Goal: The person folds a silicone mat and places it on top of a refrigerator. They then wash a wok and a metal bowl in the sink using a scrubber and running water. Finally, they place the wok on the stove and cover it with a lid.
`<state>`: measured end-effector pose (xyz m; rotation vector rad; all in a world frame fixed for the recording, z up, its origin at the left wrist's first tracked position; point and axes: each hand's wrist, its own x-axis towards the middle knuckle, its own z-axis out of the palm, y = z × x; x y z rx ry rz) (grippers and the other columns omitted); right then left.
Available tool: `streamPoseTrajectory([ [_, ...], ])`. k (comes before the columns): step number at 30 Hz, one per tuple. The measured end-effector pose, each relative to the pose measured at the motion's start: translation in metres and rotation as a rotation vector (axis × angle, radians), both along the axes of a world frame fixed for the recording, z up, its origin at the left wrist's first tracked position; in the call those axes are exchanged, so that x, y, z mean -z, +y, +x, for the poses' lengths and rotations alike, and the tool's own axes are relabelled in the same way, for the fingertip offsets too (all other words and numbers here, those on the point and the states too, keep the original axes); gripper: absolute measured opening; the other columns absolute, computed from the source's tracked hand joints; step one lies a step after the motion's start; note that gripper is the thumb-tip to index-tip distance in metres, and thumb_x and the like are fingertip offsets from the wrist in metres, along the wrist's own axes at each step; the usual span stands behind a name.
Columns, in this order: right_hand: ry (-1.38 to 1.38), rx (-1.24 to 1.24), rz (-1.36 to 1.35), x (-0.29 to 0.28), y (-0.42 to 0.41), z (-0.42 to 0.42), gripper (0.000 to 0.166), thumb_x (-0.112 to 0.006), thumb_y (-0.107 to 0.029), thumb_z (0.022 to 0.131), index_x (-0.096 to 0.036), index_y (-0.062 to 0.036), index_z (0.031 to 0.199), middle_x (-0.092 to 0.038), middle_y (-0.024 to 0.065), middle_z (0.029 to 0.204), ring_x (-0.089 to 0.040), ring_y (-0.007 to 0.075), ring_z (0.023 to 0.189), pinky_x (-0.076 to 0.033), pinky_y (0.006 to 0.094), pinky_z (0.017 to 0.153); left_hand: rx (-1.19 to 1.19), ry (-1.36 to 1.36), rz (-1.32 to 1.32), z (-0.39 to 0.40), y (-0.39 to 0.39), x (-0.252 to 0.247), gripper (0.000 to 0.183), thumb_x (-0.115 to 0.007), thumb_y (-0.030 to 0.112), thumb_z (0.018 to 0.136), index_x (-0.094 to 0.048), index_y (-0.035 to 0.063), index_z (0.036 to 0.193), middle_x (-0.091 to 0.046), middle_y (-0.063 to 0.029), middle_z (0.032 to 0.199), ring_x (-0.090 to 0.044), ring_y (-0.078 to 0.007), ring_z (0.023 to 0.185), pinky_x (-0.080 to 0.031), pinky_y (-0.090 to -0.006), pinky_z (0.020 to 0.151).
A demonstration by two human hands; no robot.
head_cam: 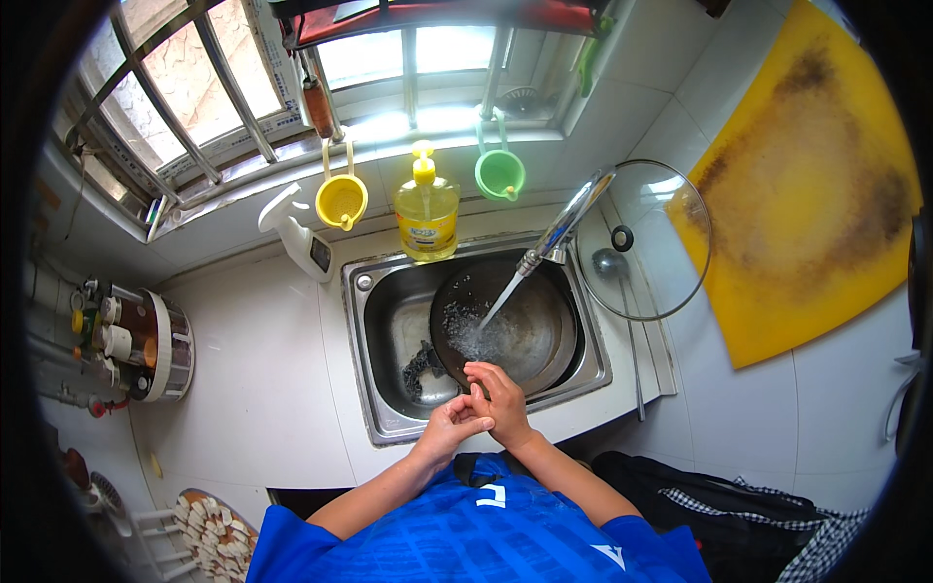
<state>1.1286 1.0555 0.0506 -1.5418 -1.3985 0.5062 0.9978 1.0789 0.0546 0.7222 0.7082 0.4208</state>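
My left hand [453, 426] and my right hand [501, 401] touch each other just above the front edge of the steel sink [601, 364]. The fingers overlap, so whether something small lies between them is hidden. Beyond my hands a dark round wok or pan [536, 328] sits tilted in the right part of the sink. Water runs from the chrome faucet [557, 229] into it and splashes. A dark mesh scrubber [418, 370] lies on the sink bottom, left of the pan.
Behind the sink stand a yellow dish-soap pump bottle [426, 222] and a white spray bottle [297, 237]. A glass lid [656, 270] and a long-handled ladle [633, 342] are at the right. Farther left stands a round rack of condiment jars [169, 346].
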Motion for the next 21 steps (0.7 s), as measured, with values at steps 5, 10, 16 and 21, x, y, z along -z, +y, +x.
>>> streamPoseTrajectory([
  [5,0.142,0.057,-0.091,-0.002,0.000,0.004,0.022,-0.057,-0.006,0.079,-0.059,-0.0030,0.100,-0.061,0.0106,0.098,-0.061,0.0206,0.082,-0.049,0.0299,0.072,0.048,0.074,0.079,-0.012,0.007,0.009,0.027,-0.068,0.009,0.078,-0.056,0.0035,0.101,-0.061,-0.0036,0.095,-0.057,-0.0115,0.090,-0.045,-0.0257,0.083],
  [10,0.273,0.295,-0.169,0.055,0.006,0.099,0.019,-0.058,-0.008,0.082,-0.061,-0.0029,0.100,-0.064,0.0055,0.089,-0.060,0.0122,0.078,-0.048,0.0250,0.069,0.094,0.455,0.347,-0.071,0.032,0.048,0.031,-0.069,0.024,0.079,-0.059,0.0039,0.100,-0.063,-0.0066,0.090,-0.060,-0.0130,0.083,-0.047,-0.0263,0.079],
  [16,0.321,0.185,-0.260,0.067,0.053,0.171,0.021,-0.056,-0.006,0.081,-0.060,0.0005,0.100,-0.064,0.0060,0.087,-0.061,0.0114,0.079,-0.049,0.0238,0.072,0.321,0.645,0.274,-0.101,0.007,0.076,0.051,-0.074,0.041,0.070,-0.060,0.0015,0.100,-0.064,-0.0086,0.085,-0.060,-0.0143,0.081,-0.047,-0.0271,0.077],
  [21,0.209,0.093,-0.347,0.069,0.105,0.188,0.024,-0.058,-0.012,0.078,-0.062,0.0004,0.098,-0.066,0.0077,0.088,-0.062,0.0155,0.082,-0.048,0.0276,0.075,0.374,0.630,0.115,-0.087,0.000,0.080,0.056,-0.073,0.040,0.072,-0.057,-0.0004,0.107,-0.063,-0.0087,0.090,-0.059,-0.0135,0.082,-0.046,-0.0261,0.075],
])
